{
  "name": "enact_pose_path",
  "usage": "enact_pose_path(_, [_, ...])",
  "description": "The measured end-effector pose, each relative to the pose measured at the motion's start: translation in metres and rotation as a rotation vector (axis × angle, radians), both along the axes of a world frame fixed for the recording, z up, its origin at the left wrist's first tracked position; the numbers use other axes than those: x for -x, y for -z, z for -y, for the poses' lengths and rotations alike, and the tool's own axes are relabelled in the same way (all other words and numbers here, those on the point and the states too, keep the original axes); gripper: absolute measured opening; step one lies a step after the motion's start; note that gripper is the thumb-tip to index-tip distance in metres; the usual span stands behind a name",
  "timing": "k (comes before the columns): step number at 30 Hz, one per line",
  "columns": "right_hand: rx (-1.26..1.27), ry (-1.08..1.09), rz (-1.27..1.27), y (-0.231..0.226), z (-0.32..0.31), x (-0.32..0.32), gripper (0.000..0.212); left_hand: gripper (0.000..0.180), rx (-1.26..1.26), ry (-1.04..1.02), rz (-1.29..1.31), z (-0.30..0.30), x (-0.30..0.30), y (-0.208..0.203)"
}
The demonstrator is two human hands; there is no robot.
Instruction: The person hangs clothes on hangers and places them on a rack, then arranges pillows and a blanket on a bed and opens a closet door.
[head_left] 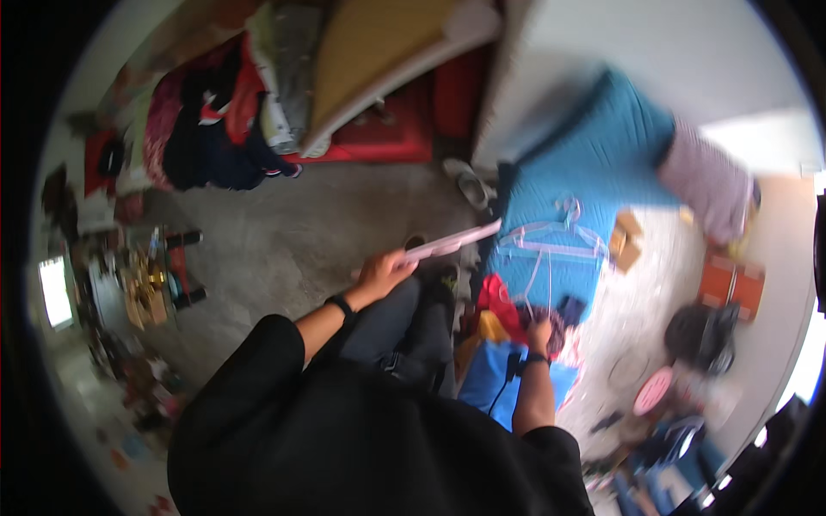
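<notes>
My left hand [385, 277] is closed around one end of a long, flat, pale pink thing [456, 242], seen nearly edge-on; its kind is not clear. Its far end points right, over the edge of the blue-covered seat [568, 163]. On that cover lie several light hangers [555, 241] in white, blue and pink. My right hand [539, 334] is closed at a dark red patterned cloth [552, 331], and its fingertips are partly hidden. Beside it lie a bright red cloth [502, 303] and a blue cloth [495, 378].
Clothes [224, 129] are heaped at the far left by a red seat [387, 133]. Grey shoes [469, 183] stand on the concrete floor [301, 228]. To the right are a cardboard box [626, 241], a black bag [699, 335] and a pink round stool [653, 390].
</notes>
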State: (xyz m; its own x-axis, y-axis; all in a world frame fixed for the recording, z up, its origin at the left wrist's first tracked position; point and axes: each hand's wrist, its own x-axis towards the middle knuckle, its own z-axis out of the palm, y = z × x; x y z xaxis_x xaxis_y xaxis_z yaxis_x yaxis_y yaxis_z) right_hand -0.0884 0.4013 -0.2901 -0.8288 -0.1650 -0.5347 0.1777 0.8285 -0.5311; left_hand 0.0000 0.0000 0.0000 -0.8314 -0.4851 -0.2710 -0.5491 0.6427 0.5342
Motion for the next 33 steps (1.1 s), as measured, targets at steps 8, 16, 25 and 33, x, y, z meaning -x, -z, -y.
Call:
enact_pose_path(8, [-0.280,-0.625,-0.208,-0.111,0.056,0.130,0.029,0.066,0.021,-0.408,-0.043,0.015,-0.132,0.019])
enact_pose_path(16, [0.321,-1.004,0.403,-0.218,0.443,0.043,0.039,0.062,0.003,-0.702,-0.171,0.120,-0.234,-0.003])
enact_pose_path(25, [-0.077,-1.738,-0.403,-0.276,0.712,-0.140,0.032,0.038,0.145,-0.640,-0.386,0.331,-0.389,-0.027])
enact_pose_path(33, [0.145,-1.824,-0.435,-0.299,0.911,-0.237,0.027,0.033,-0.074,-0.679,-0.357,0.491,-0.406,-0.003])
